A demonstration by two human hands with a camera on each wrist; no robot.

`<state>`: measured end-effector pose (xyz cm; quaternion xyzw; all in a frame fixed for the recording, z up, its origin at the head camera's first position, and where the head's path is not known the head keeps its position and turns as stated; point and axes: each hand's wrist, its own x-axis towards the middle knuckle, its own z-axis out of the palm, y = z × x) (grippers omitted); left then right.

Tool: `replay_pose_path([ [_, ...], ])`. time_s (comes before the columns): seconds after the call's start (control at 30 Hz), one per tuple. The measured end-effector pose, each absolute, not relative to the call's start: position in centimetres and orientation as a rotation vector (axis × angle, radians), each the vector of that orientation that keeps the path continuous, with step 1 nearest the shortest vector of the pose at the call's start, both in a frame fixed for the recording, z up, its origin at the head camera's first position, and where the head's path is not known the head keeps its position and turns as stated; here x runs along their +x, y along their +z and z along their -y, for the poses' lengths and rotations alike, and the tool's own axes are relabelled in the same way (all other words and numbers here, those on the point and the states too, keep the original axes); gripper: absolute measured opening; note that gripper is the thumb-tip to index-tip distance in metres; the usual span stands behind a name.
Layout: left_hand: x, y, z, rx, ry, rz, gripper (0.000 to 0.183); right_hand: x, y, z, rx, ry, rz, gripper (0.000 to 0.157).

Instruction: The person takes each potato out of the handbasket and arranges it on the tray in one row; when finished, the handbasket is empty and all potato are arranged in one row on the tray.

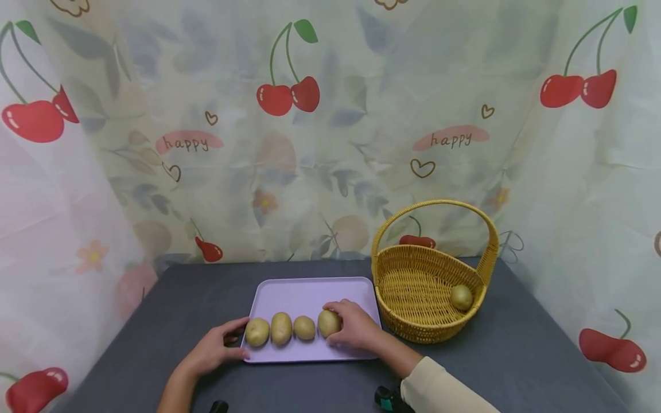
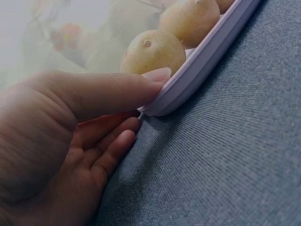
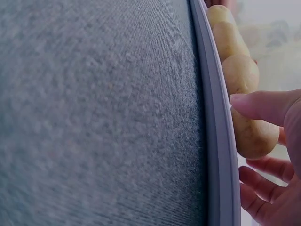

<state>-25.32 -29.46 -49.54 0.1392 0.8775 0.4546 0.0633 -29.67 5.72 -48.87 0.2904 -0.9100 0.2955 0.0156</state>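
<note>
Several potatoes lie in a row on a lilac tray in the head view. The right hand holds the rightmost potato, thumb at its near side and fingers at its far side. In the right wrist view this potato shows beneath the thumb, close to the tray's rim. At the tray's near left corner, the left hand grips the edge. Its thumb presses on the rim, next to the leftmost potato in the left wrist view, with the other fingers lower at the corner, their tips partly hidden.
A wicker basket with a tall handle stands right of the tray, close to its edge. One potato sits inside it. Dark grey cloth covers the table. Printed curtains hang behind and at both sides.
</note>
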Motion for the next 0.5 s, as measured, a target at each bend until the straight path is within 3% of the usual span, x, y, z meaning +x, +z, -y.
replay_pose_path([
  [0.5, -25.54, -49.82, 29.57, 0.44, 1.376, -2.657, 0.077, -29.15, -48.94, -5.56, 0.945, 0.907, 2.823, 0.069],
])
